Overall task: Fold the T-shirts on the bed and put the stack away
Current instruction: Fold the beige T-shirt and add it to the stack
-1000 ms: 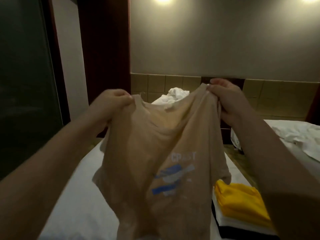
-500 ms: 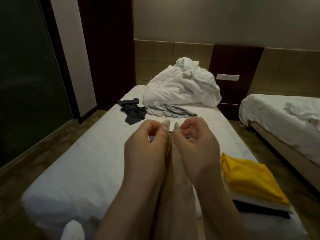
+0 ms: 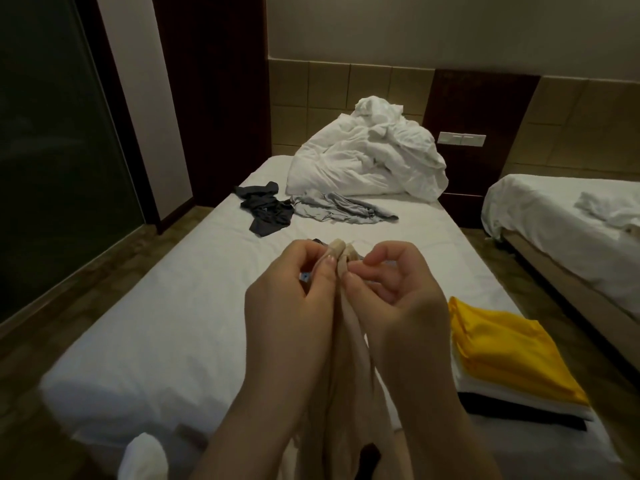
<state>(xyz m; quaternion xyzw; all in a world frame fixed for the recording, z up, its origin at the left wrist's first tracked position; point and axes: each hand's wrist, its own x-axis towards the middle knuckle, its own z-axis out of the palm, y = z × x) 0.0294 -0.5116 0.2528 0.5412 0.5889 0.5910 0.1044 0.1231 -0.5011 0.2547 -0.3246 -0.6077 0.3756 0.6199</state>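
1. Beige T-shirt (image 3: 346,393) hangs bunched between two hands held close together above a white-sheeted bed (image 3: 173,306).
2. The left hand (image 3: 291,299) pinches the cloth's top edge between thumb and curled fingers. The right hand (image 3: 398,299) pinches the edge just beside it, and the two pinches touch.
3. A stack of folded T-shirts (image 3: 502,351), yellow on top with white and black beneath, lies at the bed's right edge.
4. Farther up the bed lie a crumpled dark garment (image 3: 265,211), a grey garment (image 3: 343,209) and a heaped white duvet (image 3: 367,161).
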